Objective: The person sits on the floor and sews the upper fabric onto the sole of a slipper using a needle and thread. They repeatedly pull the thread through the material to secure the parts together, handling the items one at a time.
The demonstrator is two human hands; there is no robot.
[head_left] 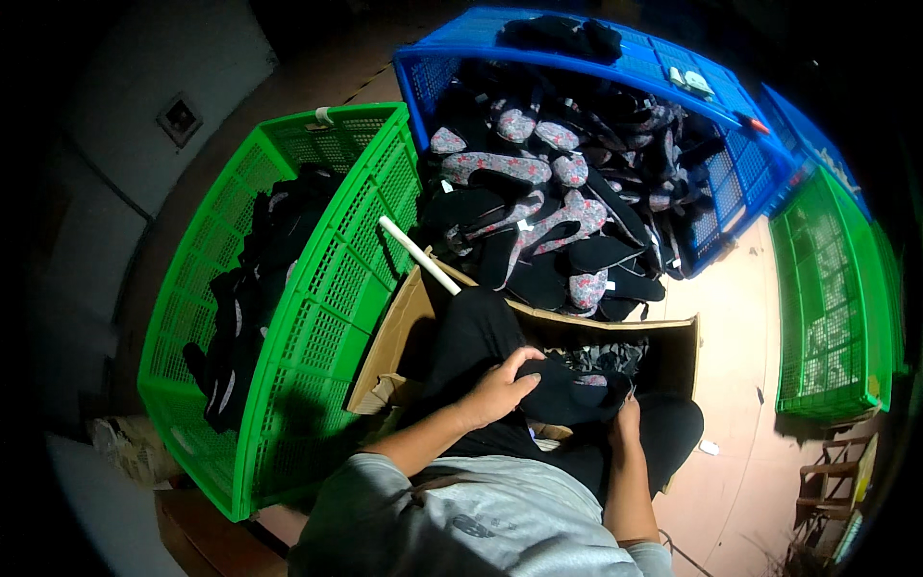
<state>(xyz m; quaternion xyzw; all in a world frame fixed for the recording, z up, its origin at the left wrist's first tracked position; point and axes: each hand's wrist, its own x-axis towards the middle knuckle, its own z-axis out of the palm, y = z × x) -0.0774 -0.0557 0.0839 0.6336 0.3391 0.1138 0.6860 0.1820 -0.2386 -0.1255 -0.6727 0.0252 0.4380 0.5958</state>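
A black cloth slipper [561, 393] with a bit of floral lining lies across my lap, between my two hands. My left hand [502, 387] grips its left end, thumb and fingers around the edge. At the other end, my right hand [627, 417] pinches the rim, with its fingertips close together by a small light thing too small to name. Beyond my knees, a heap of black slippers with grey-and-pink floral linings [580, 214] spills out of a blue plastic crate [433, 96].
On my left stands a green mesh crate [332, 279] with black slippers [279, 231] inside. An open cardboard box [663, 337] sits before my knees, near a white tube [420, 255]. Another green crate [827, 298] and a small wooden stool [832, 473] are on the right.
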